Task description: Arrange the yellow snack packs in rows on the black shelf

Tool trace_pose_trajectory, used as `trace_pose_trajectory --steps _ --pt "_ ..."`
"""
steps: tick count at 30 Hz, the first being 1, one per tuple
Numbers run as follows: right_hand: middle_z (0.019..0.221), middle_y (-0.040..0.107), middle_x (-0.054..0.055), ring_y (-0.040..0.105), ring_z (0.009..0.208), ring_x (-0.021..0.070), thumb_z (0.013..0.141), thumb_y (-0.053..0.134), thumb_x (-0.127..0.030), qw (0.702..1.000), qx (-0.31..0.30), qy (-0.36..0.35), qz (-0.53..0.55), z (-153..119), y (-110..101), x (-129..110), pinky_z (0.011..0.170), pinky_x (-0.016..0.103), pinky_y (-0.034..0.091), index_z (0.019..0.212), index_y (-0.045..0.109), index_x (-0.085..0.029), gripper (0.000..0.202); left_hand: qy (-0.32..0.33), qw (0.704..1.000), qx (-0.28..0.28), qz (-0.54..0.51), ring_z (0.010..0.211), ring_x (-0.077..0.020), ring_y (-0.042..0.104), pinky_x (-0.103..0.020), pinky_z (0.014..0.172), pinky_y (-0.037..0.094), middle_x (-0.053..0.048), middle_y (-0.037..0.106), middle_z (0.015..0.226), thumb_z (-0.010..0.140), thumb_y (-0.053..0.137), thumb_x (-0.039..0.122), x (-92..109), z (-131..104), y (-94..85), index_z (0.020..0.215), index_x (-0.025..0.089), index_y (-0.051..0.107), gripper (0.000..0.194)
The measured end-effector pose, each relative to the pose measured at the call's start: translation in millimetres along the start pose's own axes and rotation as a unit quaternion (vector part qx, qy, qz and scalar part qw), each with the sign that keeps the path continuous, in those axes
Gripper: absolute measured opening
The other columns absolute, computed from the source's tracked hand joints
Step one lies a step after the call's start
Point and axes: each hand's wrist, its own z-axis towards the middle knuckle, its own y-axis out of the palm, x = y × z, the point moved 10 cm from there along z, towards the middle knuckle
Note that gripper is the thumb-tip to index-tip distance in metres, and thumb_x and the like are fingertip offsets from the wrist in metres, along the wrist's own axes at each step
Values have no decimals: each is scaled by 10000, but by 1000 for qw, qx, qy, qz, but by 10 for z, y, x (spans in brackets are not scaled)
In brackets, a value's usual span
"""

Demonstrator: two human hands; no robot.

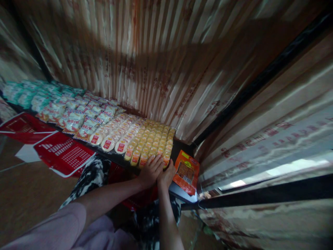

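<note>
Sleeve (59, 225): pale pink, at the near edge of the view, on the left arm.
Left hand (150, 171): fingers spread flat, palm down on the front ends of the yellow biscuit packs (151, 144); it holds nothing.
Right hand (166, 175): close against the left hand, its fingers on the front end of the rightmost yellow row; whether they are curled round a pack cannot be told.
Orange snack packet (186, 172): lies flat just right of the right hand, apart from the rows, at the corner of the dark shelf (179, 147).
Step in hand (judged): squaring the yellow rows against the shelf's front edge.
Next move (judged): calls for light, even pressure, so that the packed rows shift together and none buckles.
Pale round biscuit packs (114, 137): rows just left of the yellow ones.
Red-and-white packets (78, 119): further left.
Green packets (28, 93): far left end.
Corrugated wall (156, 52): rust-stained, behind the shelf.
</note>
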Motion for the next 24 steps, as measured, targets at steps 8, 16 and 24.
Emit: trace_pose_trajectory --steps 8,16,24 --pt "1186 557 228 480 1145 297 879 330 -350 999 3 -39 -23 -18 -85 -67 979 454 366 1235 546 -51 513 -9 1000 -5 -20 1394 -232 314 -455 1133 271 -50 476 1426 986 382 266 -13 34 -6 1212 176 589 320" --pt "1157 590 198 513 1111 281 870 371 -349 997 -25 -72 -23 12 -96 -73 966 446 385 1207 563 -80 472 -21 999 -10 -30 1387 -236 324 -436 1134 266 -88 490 1409 959 448 304 -18 34 36 1230 164 574 330" --pt "1128 598 210 521 1086 295 866 418 -470 997 -41 -60 -13 12 -75 -64 955 442 394 1195 558 -61 544 -113 993 -10 -19 1416 -274 241 -483 1137 247 -97 418 1461 939 410 254 -243 -87 -260 1308 159 503 392"
